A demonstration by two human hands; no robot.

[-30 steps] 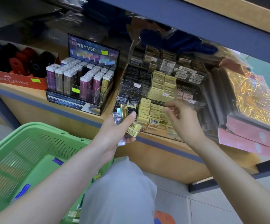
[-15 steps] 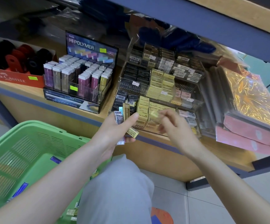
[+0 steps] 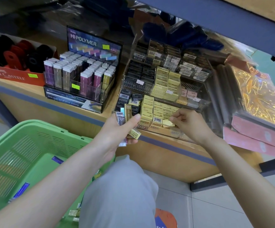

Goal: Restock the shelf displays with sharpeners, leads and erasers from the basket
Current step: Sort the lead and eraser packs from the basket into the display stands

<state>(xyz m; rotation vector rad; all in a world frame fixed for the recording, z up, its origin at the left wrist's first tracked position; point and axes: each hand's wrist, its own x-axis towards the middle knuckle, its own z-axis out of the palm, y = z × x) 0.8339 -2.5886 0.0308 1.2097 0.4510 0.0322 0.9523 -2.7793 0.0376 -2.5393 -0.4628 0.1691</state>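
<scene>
The wooden shelf [image 3: 174, 163] carries everything here. The green basket [image 3: 35, 142] sits below its front edge at the person's left, with only a few blue packets [image 3: 57, 159] visible on its floor. The clear tiered display [image 3: 179, 136] takes the middle of the shelf, and its front tier is partly filled with gold boxes [image 3: 147, 109] standing in rows. The left hand [image 3: 117, 130] is closed round a mixed clutch of slim cases [image 3: 125, 115], gold, silver and dark, held just in front of the display. The right hand [image 3: 191, 124] pinches one small gold box [image 3: 167, 123] between thumb and fingertips, low in the front tier beside the standing row.

The step appears to be seating this box. It would go best turned to match its neighbours and pressed snug against the row, leaving room for the next one. The tier's clear front wall is hard to see and could catch the box or the knuckles. The foil-wrapped packs [image 3: 256, 99] crowd the display's right side, near the right wrist. The Hi-Polymer eraser stand [image 3: 84, 76] is just beside the display on its left. The red Faber-Castell box [image 3: 10, 74] is well apart at the far left.
</scene>
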